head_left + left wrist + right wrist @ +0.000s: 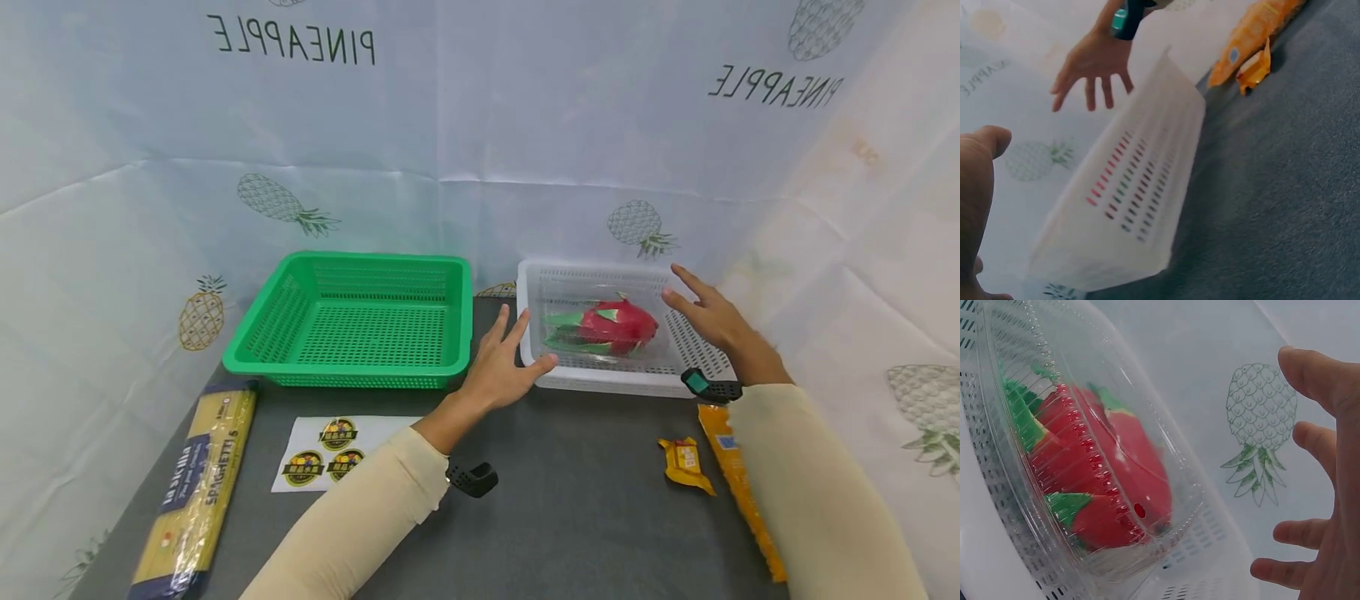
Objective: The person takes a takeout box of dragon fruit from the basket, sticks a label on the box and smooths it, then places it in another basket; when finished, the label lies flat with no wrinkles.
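Observation:
A red dragon fruit with green scales sits inside a clear plastic clamshell box (1104,462), which lies in the white basket (600,379). My left hand (498,371) hovers with spread fingers by the basket's left edge, holding nothing. Above the basket's right side is my right hand (712,317), its fingers spread and apart from the box. In the left wrist view, the white basket's perforated side (1135,175) stands between the two hands. The right wrist view has the right-hand fingers (1313,444) beside the box, with a gap between.
A green basket (345,377) stands left of the white one. In front of it lies a sheet of round stickers (303,468), partly behind my left arm. A spaghetti pack (198,483) lies far left. A small yellow packet (686,463) and a long orange packet (738,483) lie at right.

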`<state>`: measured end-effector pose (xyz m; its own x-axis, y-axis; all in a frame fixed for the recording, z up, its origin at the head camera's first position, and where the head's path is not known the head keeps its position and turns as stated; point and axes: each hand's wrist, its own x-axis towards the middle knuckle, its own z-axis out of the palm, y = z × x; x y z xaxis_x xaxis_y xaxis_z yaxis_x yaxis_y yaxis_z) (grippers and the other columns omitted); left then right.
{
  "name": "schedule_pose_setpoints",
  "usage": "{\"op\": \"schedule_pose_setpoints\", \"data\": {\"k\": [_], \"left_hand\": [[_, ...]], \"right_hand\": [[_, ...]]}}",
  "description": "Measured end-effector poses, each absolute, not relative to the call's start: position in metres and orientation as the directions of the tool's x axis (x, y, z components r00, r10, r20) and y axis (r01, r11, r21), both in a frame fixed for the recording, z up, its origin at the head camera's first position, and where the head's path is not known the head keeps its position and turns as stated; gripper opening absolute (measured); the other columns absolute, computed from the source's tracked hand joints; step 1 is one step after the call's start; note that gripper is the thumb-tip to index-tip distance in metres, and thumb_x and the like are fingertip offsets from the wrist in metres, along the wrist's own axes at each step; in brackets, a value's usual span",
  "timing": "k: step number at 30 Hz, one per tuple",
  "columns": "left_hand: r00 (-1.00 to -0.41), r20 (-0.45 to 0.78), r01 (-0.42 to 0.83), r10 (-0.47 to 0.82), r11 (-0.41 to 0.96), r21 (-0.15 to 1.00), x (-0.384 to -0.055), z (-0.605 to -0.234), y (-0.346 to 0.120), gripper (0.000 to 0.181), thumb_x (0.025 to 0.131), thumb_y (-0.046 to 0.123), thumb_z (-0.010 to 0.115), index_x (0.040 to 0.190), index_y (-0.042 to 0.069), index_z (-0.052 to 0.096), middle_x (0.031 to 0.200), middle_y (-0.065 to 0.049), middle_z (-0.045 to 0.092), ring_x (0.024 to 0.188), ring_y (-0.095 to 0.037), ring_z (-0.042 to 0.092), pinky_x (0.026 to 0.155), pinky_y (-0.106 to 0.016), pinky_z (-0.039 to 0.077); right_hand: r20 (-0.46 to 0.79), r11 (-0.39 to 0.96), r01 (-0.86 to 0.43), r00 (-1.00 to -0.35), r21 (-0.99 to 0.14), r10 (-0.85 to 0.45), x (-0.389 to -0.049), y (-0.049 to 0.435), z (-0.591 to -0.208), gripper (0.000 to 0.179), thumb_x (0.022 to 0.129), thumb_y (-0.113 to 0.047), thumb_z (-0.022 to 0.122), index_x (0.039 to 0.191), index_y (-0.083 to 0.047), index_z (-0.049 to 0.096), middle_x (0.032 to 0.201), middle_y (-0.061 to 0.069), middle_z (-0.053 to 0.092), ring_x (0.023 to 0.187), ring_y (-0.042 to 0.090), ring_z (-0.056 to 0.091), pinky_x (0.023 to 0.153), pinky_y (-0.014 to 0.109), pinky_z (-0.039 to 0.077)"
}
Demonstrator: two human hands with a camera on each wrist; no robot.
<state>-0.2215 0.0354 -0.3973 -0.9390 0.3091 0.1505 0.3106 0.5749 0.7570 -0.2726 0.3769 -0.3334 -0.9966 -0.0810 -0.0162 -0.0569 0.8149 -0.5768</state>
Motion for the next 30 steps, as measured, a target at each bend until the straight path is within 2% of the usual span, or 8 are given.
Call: {"op": "schedule_pose_setpoints", "data": {"k": [9,16,26,30], "left_hand": [[-0.947,0.145,0.284,0.288,0.533,0.797,-0.227,-0.416,0.054,0.083,0.090,0.058,0.056,0.156,0.026,0.018,0.161,0.001,-0.004,0.142,-0.039,0.013,0.103,-0.064,0.024],[-0.950,0.157,0.284,0.271,0.533,0.797,-0.230,-0.426,0.059,0.085,0.089,0.056,0.058,0.156,0.021,0.020,0.161,-0.002,-0.002,0.142,-0.038,0.014,0.102,-0.064,0.025],[-0.957,0.165,0.271,0.237,0.542,0.796,-0.237,-0.435,0.065,0.084,0.088,0.057,0.058,0.155,0.019,0.024,0.160,0.006,-0.007,0.142,-0.037,0.013,0.103,-0.062,0.026],[-0.962,0.158,0.259,0.225,0.555,0.791,-0.237,-0.436,0.066,0.086,0.087,0.059,0.059,0.155,0.020,0.024,0.159,0.009,-0.007,0.143,-0.035,0.013,0.102,-0.061,0.028]], "right_hand": [[-0.032,0.785,-0.058,-0.995,-0.616,-0.098,-0.277,0.380,-0.344,0.078,0.097,-0.057,0.040,0.157,-0.024,0.000,0.156,0.028,0.004,0.127,0.063,0.022,0.086,0.076,0.028],[-0.057,0.777,-0.046,-0.993,-0.627,-0.105,-0.280,0.378,-0.353,0.076,0.098,-0.055,0.039,0.156,-0.025,0.001,0.156,0.028,0.001,0.132,0.061,0.010,0.088,0.080,0.018],[-0.097,0.769,-0.025,-0.989,-0.639,-0.113,-0.284,0.379,-0.365,0.079,0.097,-0.055,0.042,0.157,-0.020,0.004,0.153,0.033,0.009,0.126,0.062,0.024,0.089,0.073,0.031],[-0.129,0.761,-0.005,-0.985,-0.648,-0.117,-0.285,0.381,-0.368,0.080,0.097,-0.055,0.044,0.157,-0.023,0.002,0.154,0.031,0.007,0.128,0.061,0.022,0.086,0.070,0.036]]}}
